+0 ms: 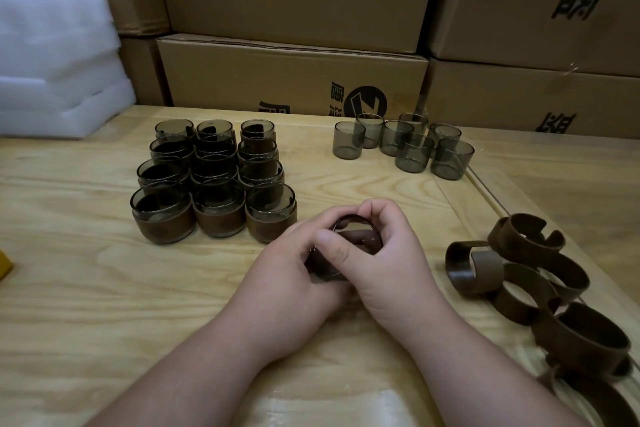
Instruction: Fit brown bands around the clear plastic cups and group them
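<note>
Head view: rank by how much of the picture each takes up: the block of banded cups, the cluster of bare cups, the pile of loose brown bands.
1. Block of banded cups.
2. Pile of loose brown bands, but it lies nearest the camera and runs off frame, so ranks 1 and 2 are unsure.
3. Cluster of bare cups, farthest away.

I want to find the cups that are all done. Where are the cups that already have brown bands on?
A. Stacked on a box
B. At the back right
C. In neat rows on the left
C: the banded cups stand in tidy rows at the table's left, while the bare cups sit back right.
</note>
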### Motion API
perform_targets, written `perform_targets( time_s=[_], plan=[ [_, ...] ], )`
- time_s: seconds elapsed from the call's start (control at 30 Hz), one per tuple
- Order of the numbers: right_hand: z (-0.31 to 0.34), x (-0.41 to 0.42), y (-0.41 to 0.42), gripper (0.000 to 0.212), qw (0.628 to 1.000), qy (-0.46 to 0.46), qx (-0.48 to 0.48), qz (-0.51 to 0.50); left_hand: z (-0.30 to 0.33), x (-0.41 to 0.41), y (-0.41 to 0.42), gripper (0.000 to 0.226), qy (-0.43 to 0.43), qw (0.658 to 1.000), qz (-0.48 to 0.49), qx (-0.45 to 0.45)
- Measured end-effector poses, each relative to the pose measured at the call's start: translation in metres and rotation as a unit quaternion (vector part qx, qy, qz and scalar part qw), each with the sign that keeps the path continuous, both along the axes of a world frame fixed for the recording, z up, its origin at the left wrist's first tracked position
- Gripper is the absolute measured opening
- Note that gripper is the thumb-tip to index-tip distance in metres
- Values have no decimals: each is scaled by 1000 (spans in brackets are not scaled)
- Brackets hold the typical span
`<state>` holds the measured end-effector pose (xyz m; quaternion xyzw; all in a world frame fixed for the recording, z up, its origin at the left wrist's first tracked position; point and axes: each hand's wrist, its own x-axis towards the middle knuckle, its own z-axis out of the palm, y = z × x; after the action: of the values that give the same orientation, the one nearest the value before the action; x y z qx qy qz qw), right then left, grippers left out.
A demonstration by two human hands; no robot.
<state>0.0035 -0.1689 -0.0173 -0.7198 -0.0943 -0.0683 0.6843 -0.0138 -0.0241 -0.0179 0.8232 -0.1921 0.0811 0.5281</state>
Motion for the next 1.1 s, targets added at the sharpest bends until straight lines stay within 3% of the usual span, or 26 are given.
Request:
perform_targets(
  time_s=[0.07,0.2,0.4,0.63,0.8,0.87,1.1],
  plan=[
    [3,-1,-1,59,1000,9,8,-5,-1,0,0,77,-1,1000,7,7],
    [7,0,-4,34,999,21,36,-11,-5,1,-2,80,7,1000,10,9],
    [10,2,-4,22,993,66,98,-32,-5,3,0,79,17,999,4,-32],
    [12,1,-4,28,984,83,158,-8,-6,4,2,80,39,995,-3,-91],
    [7,2,-9,31,989,59,132,22,-8,5,0,80,61,987,-15,-146],
    [5,2,-8,44,989,45,130,46,-8,5,-1,80,53,988,-4,-142],
    [-1,0,-3,54,997,-5,42,62,-4,2,-1,73,21,995,9,-99]
  ],
)
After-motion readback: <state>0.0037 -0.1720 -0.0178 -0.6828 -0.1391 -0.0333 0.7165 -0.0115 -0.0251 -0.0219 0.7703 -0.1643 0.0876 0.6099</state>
